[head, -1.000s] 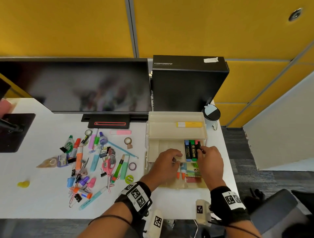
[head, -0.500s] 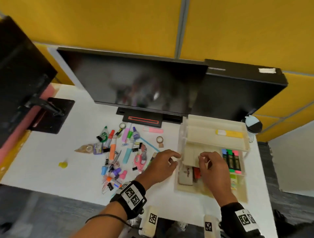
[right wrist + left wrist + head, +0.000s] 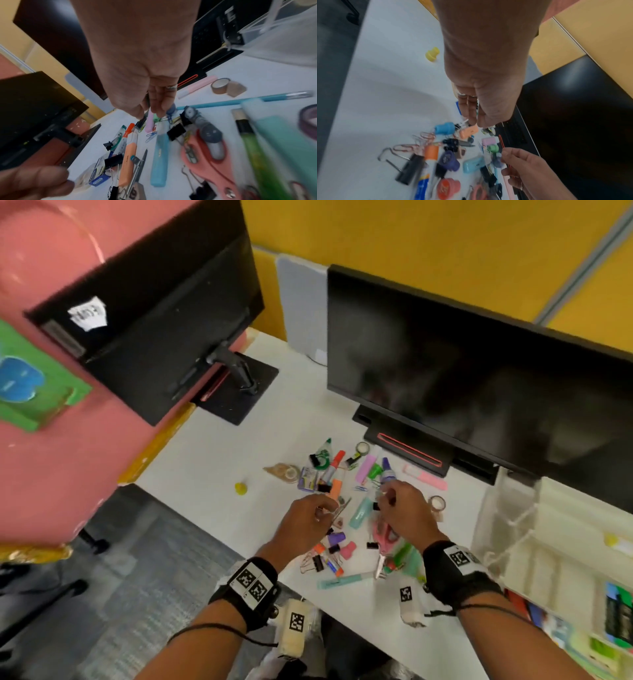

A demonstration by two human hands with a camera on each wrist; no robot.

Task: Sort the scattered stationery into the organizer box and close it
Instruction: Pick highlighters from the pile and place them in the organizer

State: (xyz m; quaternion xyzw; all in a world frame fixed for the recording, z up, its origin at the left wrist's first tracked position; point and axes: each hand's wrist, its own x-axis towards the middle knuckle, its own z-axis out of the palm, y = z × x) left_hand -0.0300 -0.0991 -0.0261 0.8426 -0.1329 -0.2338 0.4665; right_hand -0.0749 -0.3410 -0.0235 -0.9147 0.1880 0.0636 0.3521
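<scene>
The stationery pile (image 3: 346, 508) lies on the white desk (image 3: 274, 433): pink scissors (image 3: 387, 539), a blue highlighter (image 3: 359, 513), an orange highlighter (image 3: 127, 159), black binder clips and paper clips. Both hands hover over it. My left hand (image 3: 325, 508) has its fingertips (image 3: 473, 121) pinched together at a wire clip on the pile's left side. My right hand (image 3: 385, 498) pinches something small and dark just above the pink and green pieces (image 3: 150, 121); what it is I cannot tell. The open translucent organizer box (image 3: 548, 542) stands at the right, with highlighters (image 3: 616, 614) in its front tray.
A big black monitor (image 3: 479, 378) stands behind the pile, and its base (image 3: 407, 453) is close to the items. A second monitor (image 3: 154, 313) on a flat stand (image 3: 239, 392) is at the left. A yellow cap (image 3: 241, 488) and a tape roll (image 3: 437, 503) lie apart.
Both hands left the organizer box and moved left to the stationery pile. The head view swung left with them, so the box now sits at the right edge.
</scene>
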